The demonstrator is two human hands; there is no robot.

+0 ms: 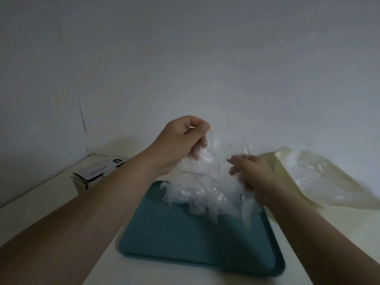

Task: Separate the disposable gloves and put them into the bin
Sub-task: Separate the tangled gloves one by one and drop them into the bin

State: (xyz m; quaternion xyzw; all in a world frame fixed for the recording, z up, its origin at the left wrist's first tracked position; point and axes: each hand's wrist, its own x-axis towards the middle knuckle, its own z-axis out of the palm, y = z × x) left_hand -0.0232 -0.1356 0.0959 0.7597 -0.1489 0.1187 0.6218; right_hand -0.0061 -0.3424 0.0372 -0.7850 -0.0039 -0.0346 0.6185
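While the left hand [183,138] was raised above the far end of the tray [185,247], its thumb and curled fingers pinched the top of the clump of gloves [205,182], which hung down from it with the lower fringe reaching the tray. The right hand [249,171] sat lower and to the right, fingers curled into the right side of the same clump. It looked like it was pinching one layer, but motion blur hid which. One glove finger [246,212] dangled below that hand.

Key relation: the bin [357,190] lay to the right of the clump, just beside the tray's far right corner, so the right hand was clearly the nearer one to it. The clump's long axis ran roughly top to bottom between the two hands. The likely step was peeling a glove off sideways to the right, then dropping it in.

A few loose gloves [316,175] were already in the bin. Nothing stood between the right hand and the bin. A box [96,173] sat on the table [47,194] far left, well apart. Risk, as I judged it: thin film clings, so several gloves could come away together.
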